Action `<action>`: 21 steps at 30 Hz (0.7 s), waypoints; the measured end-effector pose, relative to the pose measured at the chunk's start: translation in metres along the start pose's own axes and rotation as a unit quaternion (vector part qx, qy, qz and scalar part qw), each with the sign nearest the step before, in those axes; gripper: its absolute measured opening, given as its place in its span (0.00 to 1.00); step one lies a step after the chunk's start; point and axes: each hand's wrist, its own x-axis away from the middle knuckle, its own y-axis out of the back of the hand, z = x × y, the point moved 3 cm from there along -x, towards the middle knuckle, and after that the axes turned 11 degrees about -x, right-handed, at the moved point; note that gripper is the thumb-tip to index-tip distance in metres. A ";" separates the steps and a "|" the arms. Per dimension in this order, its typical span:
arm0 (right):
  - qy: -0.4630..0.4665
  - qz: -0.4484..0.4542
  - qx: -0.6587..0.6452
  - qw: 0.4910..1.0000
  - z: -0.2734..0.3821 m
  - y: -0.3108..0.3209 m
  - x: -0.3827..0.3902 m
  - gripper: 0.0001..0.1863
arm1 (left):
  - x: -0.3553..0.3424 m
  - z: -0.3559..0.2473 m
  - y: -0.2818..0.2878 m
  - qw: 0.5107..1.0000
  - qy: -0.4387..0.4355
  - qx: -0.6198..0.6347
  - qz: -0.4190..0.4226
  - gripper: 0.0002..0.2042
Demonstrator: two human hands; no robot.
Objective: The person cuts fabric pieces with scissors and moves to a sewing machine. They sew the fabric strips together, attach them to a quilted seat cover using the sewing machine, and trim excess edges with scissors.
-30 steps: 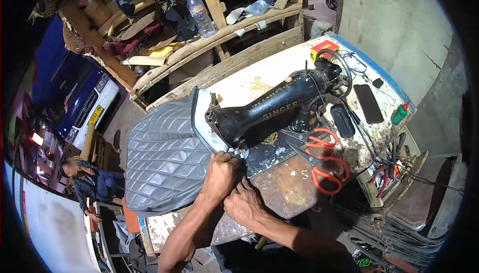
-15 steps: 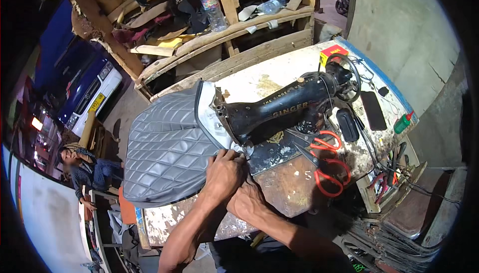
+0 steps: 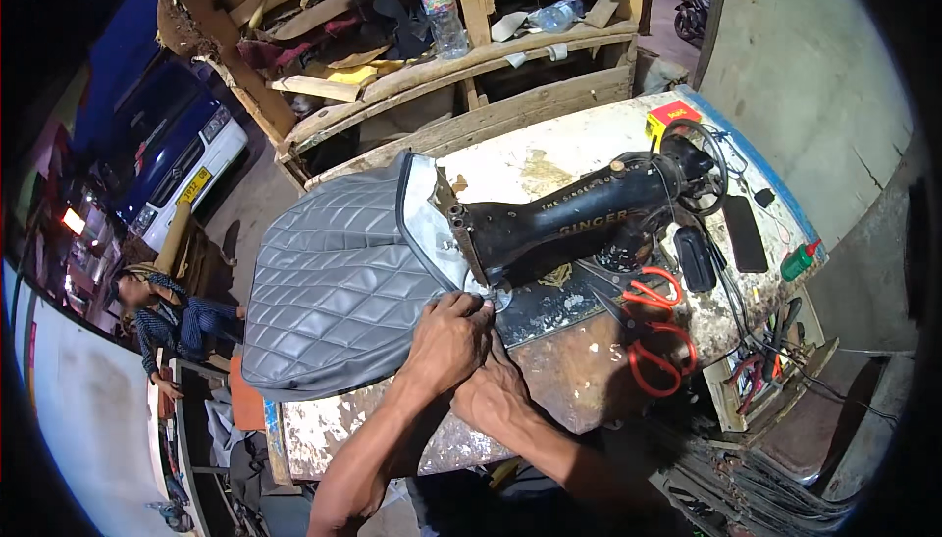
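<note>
A black sewing machine (image 3: 579,218) stands on a worn white table (image 3: 549,159). A grey quilted seat cover (image 3: 329,292) lies to its left, its pale edge (image 3: 424,228) running under the needle end. My left hand (image 3: 446,341) presses down on the cover's edge right by the needle. Just below it my right hand (image 3: 496,395) also rests on the material, partly tucked under the left one. Both forearms come in from the lower edge.
Red-handled scissors (image 3: 653,341) lie right of my hands, with a black case (image 3: 695,257), a dark phone-like slab (image 3: 746,233) and a green bottle (image 3: 797,262) further right. Wooden shelves with a plastic bottle (image 3: 442,7) stand behind. A person (image 3: 162,316) sits at left near a blue vehicle (image 3: 162,159).
The view has shifted slightly, and my hands have stayed together at the needle, with the cover's edge fed a little further under the machine.
</note>
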 end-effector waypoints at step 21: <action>-0.152 -0.137 -0.800 0.564 -0.160 0.029 -0.137 0.13 | 0.013 0.002 -0.012 0.999 0.030 0.030 -0.023 0.27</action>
